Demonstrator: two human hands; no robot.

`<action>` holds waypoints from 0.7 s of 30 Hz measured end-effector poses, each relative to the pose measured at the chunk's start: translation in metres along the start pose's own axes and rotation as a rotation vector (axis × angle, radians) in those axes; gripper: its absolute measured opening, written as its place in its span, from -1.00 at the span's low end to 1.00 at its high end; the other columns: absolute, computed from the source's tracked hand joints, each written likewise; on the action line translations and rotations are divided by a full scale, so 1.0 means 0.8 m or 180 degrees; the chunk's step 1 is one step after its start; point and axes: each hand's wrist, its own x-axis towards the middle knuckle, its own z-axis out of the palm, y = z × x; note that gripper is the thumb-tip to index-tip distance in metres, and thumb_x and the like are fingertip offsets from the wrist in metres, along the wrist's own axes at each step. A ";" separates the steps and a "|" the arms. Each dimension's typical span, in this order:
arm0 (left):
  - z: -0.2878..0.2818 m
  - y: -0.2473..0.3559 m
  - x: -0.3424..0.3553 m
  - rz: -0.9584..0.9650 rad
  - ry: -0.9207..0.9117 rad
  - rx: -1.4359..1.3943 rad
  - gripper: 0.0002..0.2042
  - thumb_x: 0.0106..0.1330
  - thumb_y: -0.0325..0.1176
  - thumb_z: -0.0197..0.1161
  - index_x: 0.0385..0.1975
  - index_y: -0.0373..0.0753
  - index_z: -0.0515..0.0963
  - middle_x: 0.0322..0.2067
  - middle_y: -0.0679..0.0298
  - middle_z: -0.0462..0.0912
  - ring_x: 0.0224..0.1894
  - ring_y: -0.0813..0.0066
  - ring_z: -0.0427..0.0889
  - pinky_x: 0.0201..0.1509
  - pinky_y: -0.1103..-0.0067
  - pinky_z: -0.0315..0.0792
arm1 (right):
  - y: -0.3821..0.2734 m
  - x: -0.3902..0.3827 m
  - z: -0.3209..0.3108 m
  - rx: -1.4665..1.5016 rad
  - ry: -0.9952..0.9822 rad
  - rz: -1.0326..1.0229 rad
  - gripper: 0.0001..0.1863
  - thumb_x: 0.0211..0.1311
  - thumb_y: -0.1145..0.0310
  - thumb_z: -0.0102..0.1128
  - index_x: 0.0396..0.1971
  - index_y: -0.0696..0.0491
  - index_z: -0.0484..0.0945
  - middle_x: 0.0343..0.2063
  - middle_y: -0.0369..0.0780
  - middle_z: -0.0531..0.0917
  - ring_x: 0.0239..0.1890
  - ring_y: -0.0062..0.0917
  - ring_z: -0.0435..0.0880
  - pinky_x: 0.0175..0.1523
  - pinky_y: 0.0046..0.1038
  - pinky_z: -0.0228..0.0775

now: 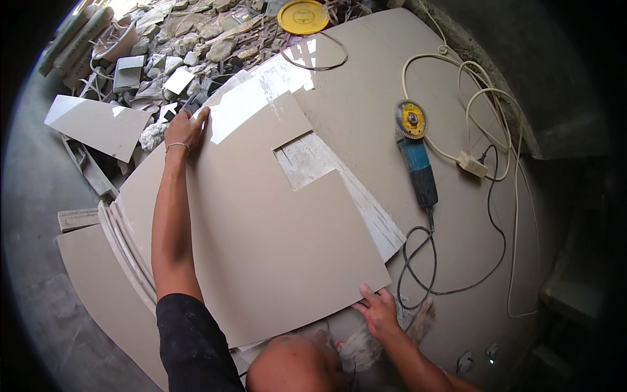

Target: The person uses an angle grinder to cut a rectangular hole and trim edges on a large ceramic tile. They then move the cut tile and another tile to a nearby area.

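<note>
My left hand (pixel 184 130) is closed on the far left edge of a large beige tile (pixel 274 242), which has a rectangular notch in its right side. My right hand (pixel 377 307) grips the tile's near edge at the right corner, fingers partly underneath. The tile lies tilted across other tiles, with a dusty white strip (pixel 366 209) showing through the notch and beyond its right edge.
An angle grinder (pixel 417 166) with cord lies right, beside a power strip (pixel 472 163) and coiled cables. Rubble (pixel 183 39), a loose tile piece (pixel 98 124) and a yellow lid (pixel 302 16) are beyond. Stacked tiles (pixel 98 281) lie left. My apparent knee (pixel 290 362) shows below.
</note>
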 end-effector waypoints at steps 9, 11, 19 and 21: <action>-0.002 -0.012 0.009 0.0011 0.0001 -0.0420 -0.17 0.21 0.56 0.31 -0.22 -0.32 0.56 -0.22 -0.19 0.78 -0.08 -0.13 0.77 0.09 0.17 0.56 | 0.004 0.001 0.012 -0.0306 -0.0082 -0.0006 -0.56 0.57 0.26 0.29 0.30 0.11 0.45 0.09 -0.13 0.71 0.09 -0.35 0.76 0.17 -0.12 0.67; -0.008 -0.007 0.009 -0.0059 0.0030 -0.0539 -0.22 0.14 0.49 0.44 -0.29 -0.29 0.56 -0.23 -0.11 0.79 -0.11 -0.03 0.77 0.06 0.23 0.57 | 0.002 -0.005 0.018 -0.0422 0.0003 -0.0114 -0.56 0.59 0.25 0.27 0.30 0.12 0.45 0.06 -0.13 0.72 0.05 -0.36 0.78 0.09 -0.17 0.72; -0.091 0.005 0.005 -0.0134 0.0429 -0.0817 -0.34 0.13 0.42 0.49 -0.50 -0.22 0.83 -0.54 0.19 0.77 -0.37 0.34 0.76 -0.13 0.40 0.57 | 0.002 -0.050 0.022 -0.0418 0.0010 -0.0716 -0.62 0.57 0.34 0.29 0.21 0.21 0.51 -0.04 -0.12 0.74 -0.12 -0.43 0.80 -0.16 -0.33 0.78; -0.133 0.001 0.003 -0.0156 0.0387 -0.0968 -0.32 0.12 0.43 0.50 -0.56 -0.23 0.77 -0.56 0.26 0.71 -0.42 0.43 0.68 -0.17 0.44 0.52 | -0.002 -0.059 0.025 -0.0548 0.0076 -0.0863 -0.63 0.58 0.29 0.29 0.16 0.23 0.52 -0.07 -0.10 0.75 -0.15 -0.39 0.82 -0.20 -0.33 0.79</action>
